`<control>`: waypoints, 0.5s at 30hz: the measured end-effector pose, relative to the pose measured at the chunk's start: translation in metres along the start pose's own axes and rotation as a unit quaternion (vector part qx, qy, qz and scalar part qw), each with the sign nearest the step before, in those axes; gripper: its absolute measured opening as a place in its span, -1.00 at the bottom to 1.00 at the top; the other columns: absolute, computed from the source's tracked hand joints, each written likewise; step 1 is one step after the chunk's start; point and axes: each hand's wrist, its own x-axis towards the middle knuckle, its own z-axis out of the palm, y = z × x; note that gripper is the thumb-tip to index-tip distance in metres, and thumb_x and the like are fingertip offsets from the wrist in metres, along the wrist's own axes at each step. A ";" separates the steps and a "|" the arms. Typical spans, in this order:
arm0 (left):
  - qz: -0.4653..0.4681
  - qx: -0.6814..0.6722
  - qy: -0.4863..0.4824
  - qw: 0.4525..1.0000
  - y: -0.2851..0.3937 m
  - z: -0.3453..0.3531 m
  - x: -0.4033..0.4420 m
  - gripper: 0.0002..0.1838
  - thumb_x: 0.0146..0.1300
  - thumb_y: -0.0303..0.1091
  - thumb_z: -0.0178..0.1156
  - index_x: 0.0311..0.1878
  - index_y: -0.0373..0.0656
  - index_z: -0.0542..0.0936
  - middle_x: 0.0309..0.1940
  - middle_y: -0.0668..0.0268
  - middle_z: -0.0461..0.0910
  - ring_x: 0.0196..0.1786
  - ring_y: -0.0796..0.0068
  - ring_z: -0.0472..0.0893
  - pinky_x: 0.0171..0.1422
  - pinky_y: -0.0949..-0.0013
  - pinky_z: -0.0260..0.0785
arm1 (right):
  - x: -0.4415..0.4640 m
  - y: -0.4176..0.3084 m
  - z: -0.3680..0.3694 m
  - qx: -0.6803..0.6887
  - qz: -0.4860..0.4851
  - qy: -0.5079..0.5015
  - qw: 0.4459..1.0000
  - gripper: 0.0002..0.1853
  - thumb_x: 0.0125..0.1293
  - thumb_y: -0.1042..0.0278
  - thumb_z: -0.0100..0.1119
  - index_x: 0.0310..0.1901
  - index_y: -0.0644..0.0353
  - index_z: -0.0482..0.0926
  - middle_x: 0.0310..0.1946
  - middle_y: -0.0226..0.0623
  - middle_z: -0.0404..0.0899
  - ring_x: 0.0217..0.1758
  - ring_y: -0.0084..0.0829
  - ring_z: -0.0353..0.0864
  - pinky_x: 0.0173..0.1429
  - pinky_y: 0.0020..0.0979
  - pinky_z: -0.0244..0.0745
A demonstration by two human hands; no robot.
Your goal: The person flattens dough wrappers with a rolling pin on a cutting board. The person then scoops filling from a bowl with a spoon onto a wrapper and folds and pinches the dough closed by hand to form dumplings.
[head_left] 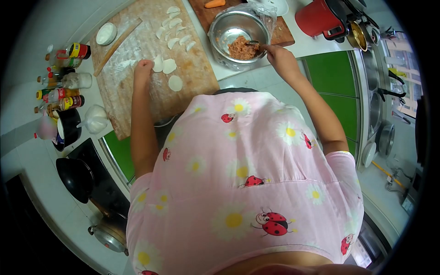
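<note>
My right hand (279, 57) is closed on the handle of a spoon (252, 42), whose end rests in pinkish ground-meat filling (243, 49) inside a steel bowl (220, 27). On the floured wooden board, my left hand (144, 68) has its fingers pinched at the edge of a round dumpling wrapper (158, 64). Two more flat wrappers lie close by, a nearer wrapper (175, 83) and another wrapper (169, 66) beside the pinched one. Several folded dumplings (173, 43) sit in rows toward the board's far side.
A rolling pin (117, 48) and a bowl of flour (106, 34) are at the left of the board (123, 110). Bottles and jars (68, 80) line the left wall. A carrot (214, 3) lies at the back on another board; a red pot (316, 18) stands right.
</note>
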 end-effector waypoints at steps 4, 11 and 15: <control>-0.036 -0.069 0.045 0.996 -0.001 -0.003 -0.002 -0.75 0.22 -0.35 0.16 -0.06 -0.19 0.54 -0.27 0.33 0.60 -0.23 0.52 0.59 -0.12 0.42 0.49 | 0.001 -0.008 -0.007 0.009 -0.010 0.025 1.000 -0.70 0.23 0.40 0.11 0.01 0.05 0.62 -0.30 -0.08 0.66 -0.26 -0.03 0.64 -0.21 -0.09 0.53; -0.126 -0.215 -0.010 0.968 -0.025 -0.016 0.009 -0.68 0.23 -0.31 0.19 0.03 -0.19 0.54 -0.17 0.25 0.63 -0.14 0.39 0.64 -0.08 0.35 0.54 | 0.006 -0.016 -0.014 0.063 -0.006 0.017 0.998 -0.72 0.23 0.38 0.13 -0.02 0.09 0.63 -0.27 -0.07 0.66 -0.23 -0.03 0.64 -0.17 -0.11 0.53; -0.130 -0.078 -0.044 0.988 0.003 -0.001 0.002 -0.73 0.25 -0.33 0.22 -0.03 -0.22 0.54 -0.20 0.23 0.64 -0.15 0.36 0.65 -0.06 0.30 0.55 | 0.019 -0.017 -0.003 0.051 -0.029 0.009 0.998 -0.71 0.23 0.34 0.15 -0.01 0.09 0.63 -0.26 -0.07 0.66 -0.17 -0.04 0.64 -0.08 -0.09 0.52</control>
